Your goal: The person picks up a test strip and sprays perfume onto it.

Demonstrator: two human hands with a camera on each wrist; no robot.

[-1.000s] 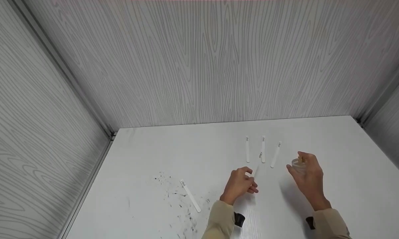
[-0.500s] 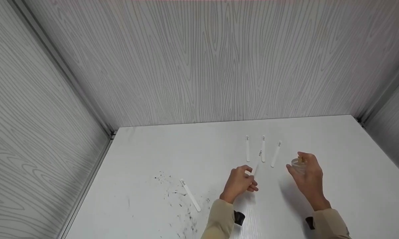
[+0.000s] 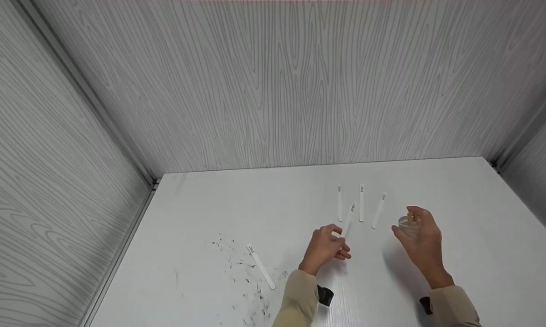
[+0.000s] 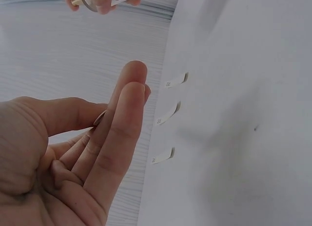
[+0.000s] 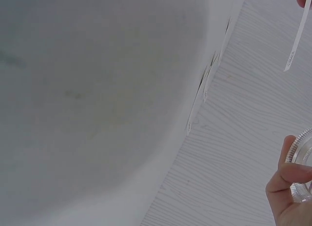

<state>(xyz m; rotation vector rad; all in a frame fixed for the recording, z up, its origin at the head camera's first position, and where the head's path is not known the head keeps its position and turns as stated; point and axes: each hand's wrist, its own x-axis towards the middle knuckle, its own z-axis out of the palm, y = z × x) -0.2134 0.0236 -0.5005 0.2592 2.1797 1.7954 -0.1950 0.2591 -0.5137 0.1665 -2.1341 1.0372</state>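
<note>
My left hand (image 3: 325, 247) pinches a white paper test strip (image 3: 349, 220) by its near end, the printed end pointing away from me. In the right wrist view the strip (image 5: 297, 38) hangs apart from the bottle. My right hand (image 3: 425, 240) grips a clear round perfume bottle (image 3: 407, 227) with a gold sprayer top, raised above the table. Its index finger lies on the top and the thumb on the near side. The left wrist view shows little of the held strip, mostly hidden by the fingers (image 4: 124, 118).
Three more white strips (image 3: 340, 204) lie spread on the white table (image 3: 200, 204) beyond my hands. Another strip (image 3: 261, 267) lies to the left, among dark marks on the tabletop. Wood-grain panels (image 3: 277, 81) wall in the back and both sides.
My left hand has shifted slightly left, and the held strip's printed end has moved left, clear of the middle back strip. The right hand and the bottle stay nearly still.
</note>
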